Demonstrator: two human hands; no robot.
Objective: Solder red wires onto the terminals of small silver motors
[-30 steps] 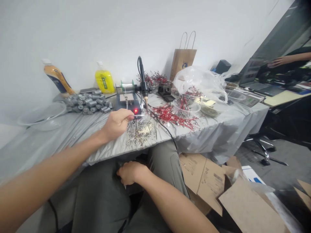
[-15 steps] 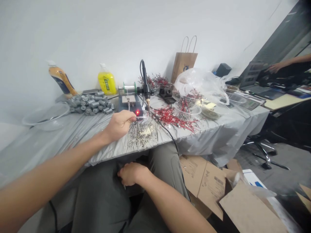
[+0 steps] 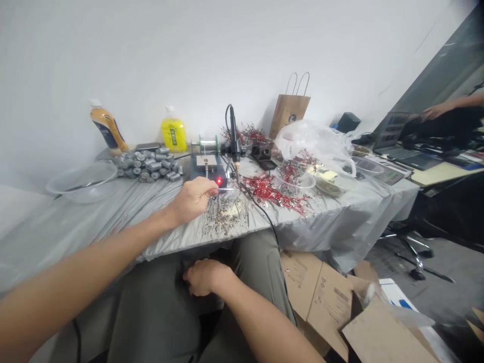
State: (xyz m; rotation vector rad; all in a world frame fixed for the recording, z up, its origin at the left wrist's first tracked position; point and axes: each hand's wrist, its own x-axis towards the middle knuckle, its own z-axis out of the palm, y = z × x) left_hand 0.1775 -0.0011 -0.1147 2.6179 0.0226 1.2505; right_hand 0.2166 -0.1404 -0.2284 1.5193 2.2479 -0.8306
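Tabletop soldering station (image 3: 204,166) beyond left hand (image 3: 192,200)

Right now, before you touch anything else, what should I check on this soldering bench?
Soldering iron standing upright in its holder: ok.
Soldering station red lamp lit: ok.
Thin metal piece in left hand clear of iron tip: cannot tell.
Black cord kept off table edge: not ok, it drapes over.
Right hand empty on thigh: cannot tell.
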